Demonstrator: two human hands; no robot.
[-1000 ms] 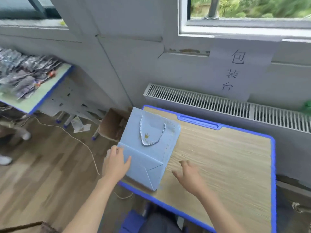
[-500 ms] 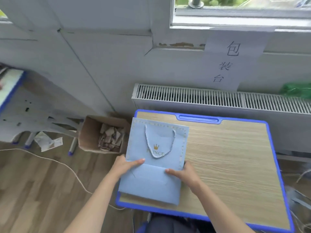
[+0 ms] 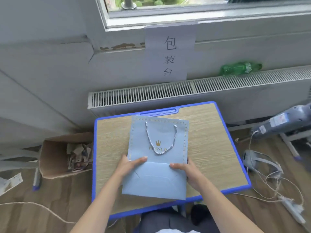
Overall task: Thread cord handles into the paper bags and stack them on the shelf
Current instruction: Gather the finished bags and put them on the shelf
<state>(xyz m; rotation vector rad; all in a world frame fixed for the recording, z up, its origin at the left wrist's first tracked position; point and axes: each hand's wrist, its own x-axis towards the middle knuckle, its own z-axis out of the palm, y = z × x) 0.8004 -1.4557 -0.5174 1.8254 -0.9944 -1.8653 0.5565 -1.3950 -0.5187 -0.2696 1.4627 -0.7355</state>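
Observation:
A light blue paper bag (image 3: 158, 180) lies flat on the wood-top desk with a blue rim (image 3: 212, 148). Its bottom flap is folded up toward me. A silver-white cord handle (image 3: 175, 137) loops across the gold crown print on its front. My left hand (image 3: 127, 165) holds the bag's left edge at the fold, thumb on top. My right hand (image 3: 189, 171) holds the right edge the same way. The fingers of both hands are hidden under the paper.
A cardboard box of scraps (image 3: 55, 157) stands on the floor to the left. A radiator (image 3: 151, 93) runs behind the desk, with a green bottle (image 3: 240, 68) on it. String, a power strip (image 3: 292, 209) and a grey device (image 3: 282, 121) lie at the right.
The bag has moved from the desk's left edge toward the middle and been squared up. Both hands have taken hold of it at the fold. The view has swung right.

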